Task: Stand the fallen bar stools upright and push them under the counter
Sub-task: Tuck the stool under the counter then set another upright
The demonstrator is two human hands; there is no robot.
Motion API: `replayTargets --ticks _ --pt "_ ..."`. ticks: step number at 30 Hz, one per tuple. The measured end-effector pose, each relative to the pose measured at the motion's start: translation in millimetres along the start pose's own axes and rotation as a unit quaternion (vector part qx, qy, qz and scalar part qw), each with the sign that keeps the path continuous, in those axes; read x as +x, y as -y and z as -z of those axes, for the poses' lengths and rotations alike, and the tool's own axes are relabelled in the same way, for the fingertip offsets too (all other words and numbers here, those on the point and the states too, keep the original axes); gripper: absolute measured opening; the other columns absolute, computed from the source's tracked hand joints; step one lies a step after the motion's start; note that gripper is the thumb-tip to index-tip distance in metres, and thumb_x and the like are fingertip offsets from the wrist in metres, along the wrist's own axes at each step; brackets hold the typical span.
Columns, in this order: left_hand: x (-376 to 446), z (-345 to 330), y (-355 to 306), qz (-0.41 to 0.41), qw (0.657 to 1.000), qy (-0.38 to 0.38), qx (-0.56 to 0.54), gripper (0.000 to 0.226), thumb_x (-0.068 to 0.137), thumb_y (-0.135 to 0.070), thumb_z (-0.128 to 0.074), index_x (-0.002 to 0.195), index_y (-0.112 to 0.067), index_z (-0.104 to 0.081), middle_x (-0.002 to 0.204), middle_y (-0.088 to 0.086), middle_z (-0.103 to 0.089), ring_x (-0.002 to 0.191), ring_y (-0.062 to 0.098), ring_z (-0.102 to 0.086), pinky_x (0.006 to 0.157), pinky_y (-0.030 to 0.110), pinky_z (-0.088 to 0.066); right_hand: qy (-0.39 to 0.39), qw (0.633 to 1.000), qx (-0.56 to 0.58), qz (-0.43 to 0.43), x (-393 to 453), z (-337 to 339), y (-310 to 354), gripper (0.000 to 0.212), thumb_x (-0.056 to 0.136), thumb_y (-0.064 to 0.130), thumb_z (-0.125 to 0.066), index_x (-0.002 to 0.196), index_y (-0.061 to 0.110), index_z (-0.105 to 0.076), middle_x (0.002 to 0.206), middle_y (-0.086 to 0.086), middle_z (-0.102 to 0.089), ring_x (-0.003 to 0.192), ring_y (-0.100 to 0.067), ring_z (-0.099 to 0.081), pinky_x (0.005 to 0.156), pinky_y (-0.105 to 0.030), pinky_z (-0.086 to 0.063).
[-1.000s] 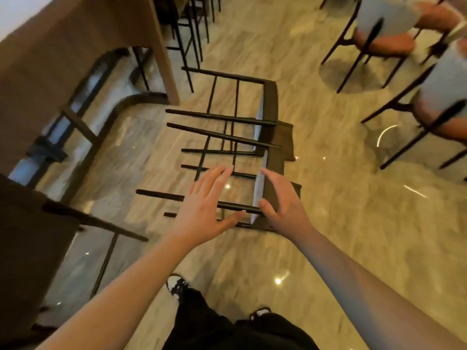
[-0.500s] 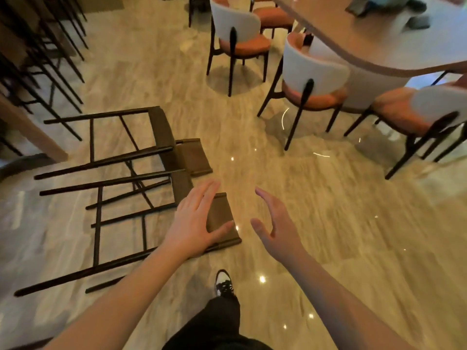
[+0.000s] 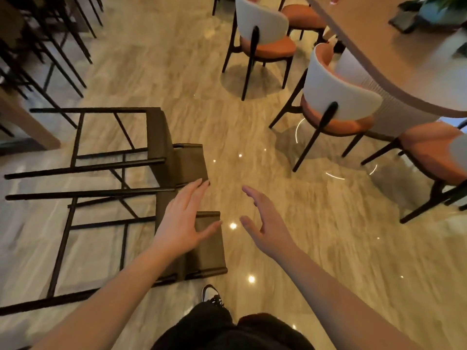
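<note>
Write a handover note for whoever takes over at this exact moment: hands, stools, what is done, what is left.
Left hand: open, spread over the low backrest of the nearer dark-framed brown-seated bar stool; a grip is not evident.
Right hand: open, empty, above the glossy marble floor.
Both stools lie on their sides with their legs pointing left; the farther brown bar stool lies just beyond the nearer one.
Done: nothing upright.
Left: stand both up and push them under the counter, whose wooden end panel is at left.
</note>
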State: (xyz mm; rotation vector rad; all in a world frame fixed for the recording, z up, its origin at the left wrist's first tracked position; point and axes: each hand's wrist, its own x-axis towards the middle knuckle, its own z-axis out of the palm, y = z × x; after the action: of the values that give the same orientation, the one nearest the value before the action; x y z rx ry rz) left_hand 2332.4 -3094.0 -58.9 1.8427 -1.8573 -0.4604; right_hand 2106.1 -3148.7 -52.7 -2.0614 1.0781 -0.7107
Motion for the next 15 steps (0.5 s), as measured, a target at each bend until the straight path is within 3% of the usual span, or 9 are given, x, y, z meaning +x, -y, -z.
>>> replayTargets --ticks 8,12,15 --pt "59.2 15.3 32.4 0.084 0.993 -0.063 0.046 0.095 0.077 -0.08 -0.045 0.153 -0.043 -0.001 0.161 -0.01 -0.013 0.145 0.005 -0.011 0.113 0.044 -0.028 0.09 0.994 0.016 0.053 132.0 9.6 -27.4 0.055 0.096 0.061 -0.042 0.146 0.046 -0.026 0.147 0.026 -0.035 0.137 0.001 -0.033 0.109 -0.03 -0.033" --pt "78.0 7.8 38.9 0.181 0.977 -0.101 0.053 0.095 0.078 -0.075 -0.049 0.155 -0.037 -0.006 0.16 -0.006 -0.014 0.146 0.017 -0.02 0.113 0.052 -0.033 0.174 0.979 0.034 0.102 198.0 -5.8 -44.3 0.056 0.096 0.061 -0.04 0.147 0.039 -0.029 0.149 0.017 -0.037 0.137 -0.002 -0.034 0.109 -0.039 -0.039" --pt "100.5 -12.5 36.5 0.278 0.948 -0.147 0.058 0.093 0.078 -0.079 -0.042 0.154 -0.04 -0.004 0.159 -0.005 -0.015 0.144 0.02 -0.024 0.111 0.048 -0.031 0.256 0.951 0.053 0.165 250.9 -20.4 -63.4 0.059 0.097 0.06 -0.04 0.147 0.031 -0.032 0.149 0.014 -0.04 0.137 -0.003 -0.035 0.109 -0.039 -0.039"
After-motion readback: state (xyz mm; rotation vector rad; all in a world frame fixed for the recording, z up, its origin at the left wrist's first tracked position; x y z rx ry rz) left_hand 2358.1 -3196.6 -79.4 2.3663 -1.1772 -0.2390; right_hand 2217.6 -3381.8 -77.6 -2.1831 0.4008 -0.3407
